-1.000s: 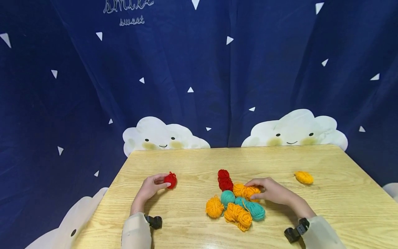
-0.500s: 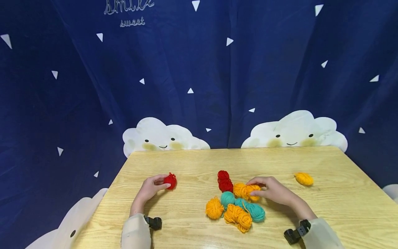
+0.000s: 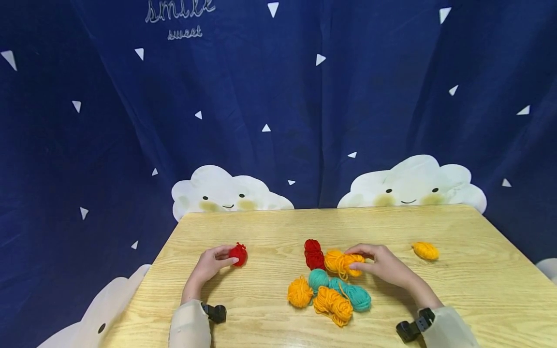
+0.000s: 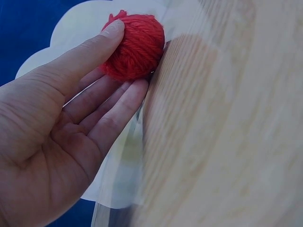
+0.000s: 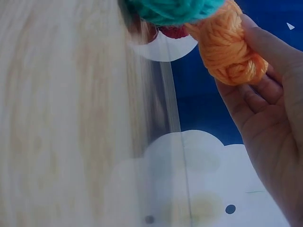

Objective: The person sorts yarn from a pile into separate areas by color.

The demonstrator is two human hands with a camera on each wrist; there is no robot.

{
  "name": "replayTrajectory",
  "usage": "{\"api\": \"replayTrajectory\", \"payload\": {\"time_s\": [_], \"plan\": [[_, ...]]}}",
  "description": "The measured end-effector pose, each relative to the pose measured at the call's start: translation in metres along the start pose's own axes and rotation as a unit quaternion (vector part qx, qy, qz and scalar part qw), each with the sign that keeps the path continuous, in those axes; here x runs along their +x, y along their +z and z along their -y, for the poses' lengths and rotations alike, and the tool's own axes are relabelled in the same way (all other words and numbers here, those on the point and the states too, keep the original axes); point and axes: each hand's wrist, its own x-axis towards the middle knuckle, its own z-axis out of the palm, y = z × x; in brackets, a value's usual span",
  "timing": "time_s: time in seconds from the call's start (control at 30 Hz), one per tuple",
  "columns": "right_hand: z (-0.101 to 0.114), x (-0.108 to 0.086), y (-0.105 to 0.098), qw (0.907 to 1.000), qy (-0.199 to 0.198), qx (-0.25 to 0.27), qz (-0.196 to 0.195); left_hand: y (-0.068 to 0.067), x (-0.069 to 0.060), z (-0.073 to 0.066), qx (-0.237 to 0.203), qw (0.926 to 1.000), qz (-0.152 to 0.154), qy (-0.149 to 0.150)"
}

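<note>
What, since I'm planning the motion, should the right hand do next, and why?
Probably ease the pinched orange yarn skein rightward: the right hand grips its right end, the red yarn skein sits close on its left, and a lone yellow yarn skein lies farther right.

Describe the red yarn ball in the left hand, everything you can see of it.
The red yarn ball is roundish, wound from many strands that look soft and woolly, with short curls sticking up at its top in the head view. The left hand holds it, thumb on one side and fingers on the other. It is at the left part of the wood-grained table; whether it rests there or is slightly raised is unclear.
</note>
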Motion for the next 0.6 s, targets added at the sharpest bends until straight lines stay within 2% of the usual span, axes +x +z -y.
{"api": "replayTrajectory", "payload": {"time_s": [0.2,0.6], "plan": [[-0.0007,0.0006,-0.0001,1.0,-0.002,0.002,-0.002,-0.0002,0.0005,0.0005,-0.002,1.0,0.002,0.001],[0.0011,-0.0009,-0.0033,0.9998,0.017,0.007,0.0,0.0,0.0,0.002,0.0,1.0,0.001,0.001]]}}
